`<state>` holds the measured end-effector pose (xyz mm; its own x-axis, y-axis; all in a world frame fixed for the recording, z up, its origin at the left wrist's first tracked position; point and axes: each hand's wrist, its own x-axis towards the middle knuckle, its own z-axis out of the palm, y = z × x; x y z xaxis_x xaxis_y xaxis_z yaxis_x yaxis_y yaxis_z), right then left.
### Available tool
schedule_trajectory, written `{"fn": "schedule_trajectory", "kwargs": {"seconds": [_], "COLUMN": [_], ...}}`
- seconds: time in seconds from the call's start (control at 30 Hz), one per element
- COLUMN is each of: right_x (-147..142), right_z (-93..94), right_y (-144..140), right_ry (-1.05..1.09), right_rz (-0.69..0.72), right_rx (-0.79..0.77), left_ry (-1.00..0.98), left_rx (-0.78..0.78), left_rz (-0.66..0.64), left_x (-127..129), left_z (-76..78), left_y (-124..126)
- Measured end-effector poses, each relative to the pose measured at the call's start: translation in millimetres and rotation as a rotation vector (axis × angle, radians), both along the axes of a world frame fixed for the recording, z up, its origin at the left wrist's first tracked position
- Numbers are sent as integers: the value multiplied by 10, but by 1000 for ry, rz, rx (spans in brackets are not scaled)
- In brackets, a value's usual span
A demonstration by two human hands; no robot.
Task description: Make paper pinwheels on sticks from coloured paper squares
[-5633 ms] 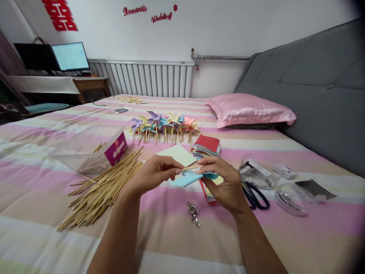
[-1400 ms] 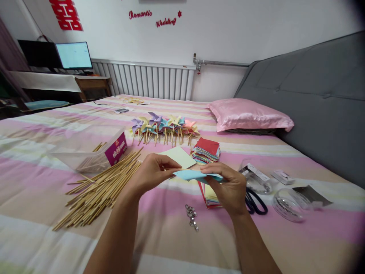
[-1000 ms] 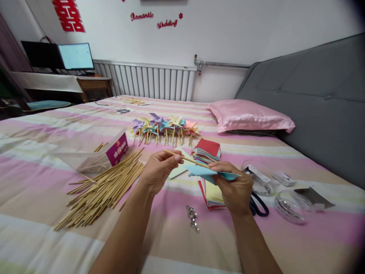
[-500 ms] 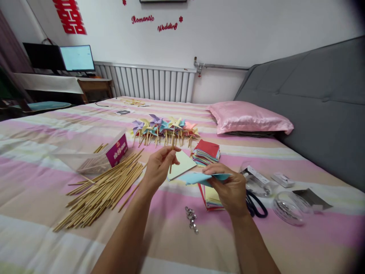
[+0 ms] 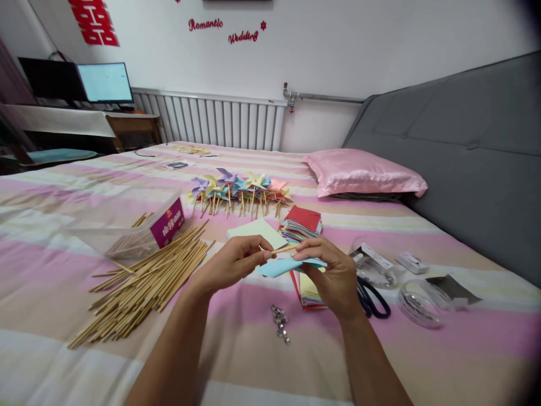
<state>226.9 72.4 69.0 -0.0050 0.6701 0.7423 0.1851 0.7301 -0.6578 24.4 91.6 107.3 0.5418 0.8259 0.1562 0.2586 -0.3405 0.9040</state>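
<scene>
My left hand (image 5: 240, 256) is closed on a thin wooden stick (image 5: 285, 249), which lies nearly level and points right. The stick's far end meets the fingers of my right hand (image 5: 332, 270). That hand pinches a folded light-blue paper pinwheel (image 5: 281, 266), held just below the stick. Part of the paper is hidden by the right fingers. Under the hands lie a pale green paper pad (image 5: 257, 230) and a pile of yellow and red paper squares (image 5: 310, 290). A small heap of shiny metal fasteners (image 5: 279, 324) is on the bedspread in front.
Many loose wooden sticks (image 5: 156, 282) lie at left beside a clear plastic box (image 5: 127, 225). Finished pinwheels (image 5: 236, 189) stand behind, near a stack of coloured paper (image 5: 302, 223). Dark-handled scissors (image 5: 372, 299), round clear containers (image 5: 422, 304) and a pink pillow (image 5: 366, 172) are at right.
My left hand has moved right and tipped the stick from upright to nearly level, bringing it to the blue pinwheel. My right hand still holds the paper. The view has shifted slightly.
</scene>
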Motion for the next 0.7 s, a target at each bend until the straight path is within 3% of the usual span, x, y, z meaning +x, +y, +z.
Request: {"fn": "schedule_trajectory", "kwargs": {"seconds": [0.2,0.7], "right_x": [3,-5], "right_z": [-12,-21], "right_y": [-10,-31], "right_ry": [-33,-30], "right_rz": [7,-15], "right_rx": [13,6], "left_ry": [79,41], "left_rx": [-17,-50], "left_rz": [-19,-35], "left_x": [4,-3], "left_z": [46,34], "left_y": [-16,-12]}}
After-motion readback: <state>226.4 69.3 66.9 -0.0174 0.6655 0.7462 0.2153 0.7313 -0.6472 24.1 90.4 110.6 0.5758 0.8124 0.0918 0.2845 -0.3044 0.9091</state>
